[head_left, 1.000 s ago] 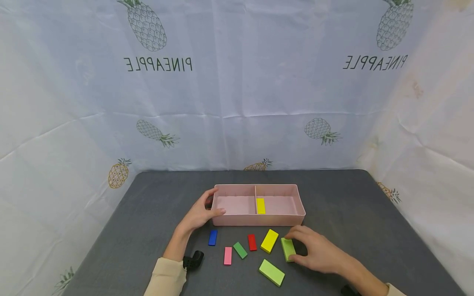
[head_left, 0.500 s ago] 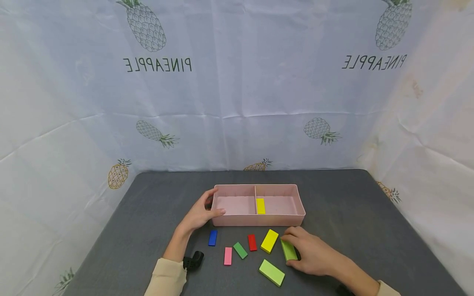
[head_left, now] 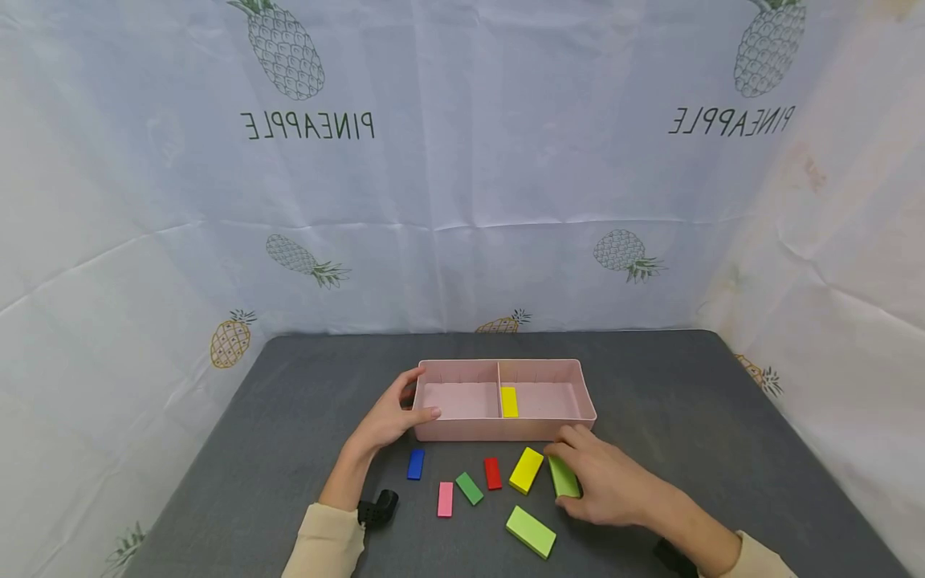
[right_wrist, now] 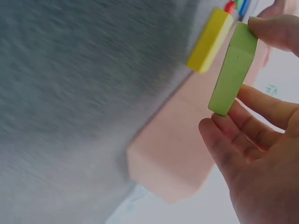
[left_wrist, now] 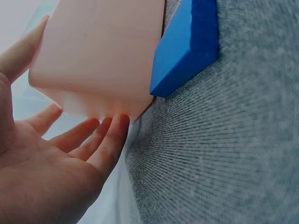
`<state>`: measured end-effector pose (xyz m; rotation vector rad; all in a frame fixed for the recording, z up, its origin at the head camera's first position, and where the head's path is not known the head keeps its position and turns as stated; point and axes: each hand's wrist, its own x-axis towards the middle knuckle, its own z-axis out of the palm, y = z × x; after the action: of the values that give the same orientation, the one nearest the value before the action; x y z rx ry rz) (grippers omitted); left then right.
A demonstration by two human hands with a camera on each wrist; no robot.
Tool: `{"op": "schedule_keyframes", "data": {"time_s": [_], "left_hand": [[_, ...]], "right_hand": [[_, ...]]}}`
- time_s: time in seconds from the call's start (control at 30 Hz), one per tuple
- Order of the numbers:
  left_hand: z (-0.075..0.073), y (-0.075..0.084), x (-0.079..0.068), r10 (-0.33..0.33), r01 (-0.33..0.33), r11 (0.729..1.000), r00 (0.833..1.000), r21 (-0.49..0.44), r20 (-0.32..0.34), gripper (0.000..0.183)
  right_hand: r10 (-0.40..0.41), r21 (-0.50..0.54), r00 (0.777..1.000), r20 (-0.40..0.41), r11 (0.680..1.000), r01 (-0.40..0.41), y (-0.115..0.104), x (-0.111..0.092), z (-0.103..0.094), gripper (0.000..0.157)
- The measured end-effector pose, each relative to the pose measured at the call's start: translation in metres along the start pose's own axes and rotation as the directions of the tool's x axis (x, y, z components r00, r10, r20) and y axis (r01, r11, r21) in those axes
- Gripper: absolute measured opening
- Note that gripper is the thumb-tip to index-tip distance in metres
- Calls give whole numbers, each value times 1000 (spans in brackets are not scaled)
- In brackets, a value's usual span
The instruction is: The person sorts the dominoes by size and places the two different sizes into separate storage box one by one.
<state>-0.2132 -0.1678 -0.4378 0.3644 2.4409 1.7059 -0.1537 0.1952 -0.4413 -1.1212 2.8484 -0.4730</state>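
Just one block, a yellow one [head_left: 509,403], is in the pink box [head_left: 499,431], low in the middle. Left fingers [left_wrist: 114,144] curl round the box's left end. Right fingers [right_wrist: 222,144] pinch a light green block [head_left: 564,478] below its right corner. Six others [head_left: 492,474] on the bench [head_left: 311,385] seem left to do.

Dk grey desk [head_left: 650,401] w/ pink box [head_left: 506,431] twd far side. Nearer person, L to R: blue blk [head_left: 415,465], pink blk [head_left: 445,499], green blk [head_left: 469,489], red blk [head_left: 493,474], yellow blk [head_left: 526,471]; lime blk [head_left: 531,532] nearest.
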Motion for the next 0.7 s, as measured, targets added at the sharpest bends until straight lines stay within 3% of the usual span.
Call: {"op": "schedule_keyframes", "data": {"time_s": [0.17,0.4,0.57,0.7], "left_hand": [[-1,0,0,-8,8,1000,1000,-11,5,82],[2,-38,16,-12,13,1000,1000,16,-22,85],[2,-38,16,-17,18,999,1000,28,-23,85],[1,-24,12,-22,22,1000,1000,-8,-9,85]], "right_hand": [[-21,-28,998,-63,999,19,-4,5,-12,54],[-33,-26,991,-128,999,30,-4,17,-27,55],[-33,-25,988,-154,999,30,-4,23,-37,54],[-26,-31,987,-158,999,22,-4,29,-44,54]]}}
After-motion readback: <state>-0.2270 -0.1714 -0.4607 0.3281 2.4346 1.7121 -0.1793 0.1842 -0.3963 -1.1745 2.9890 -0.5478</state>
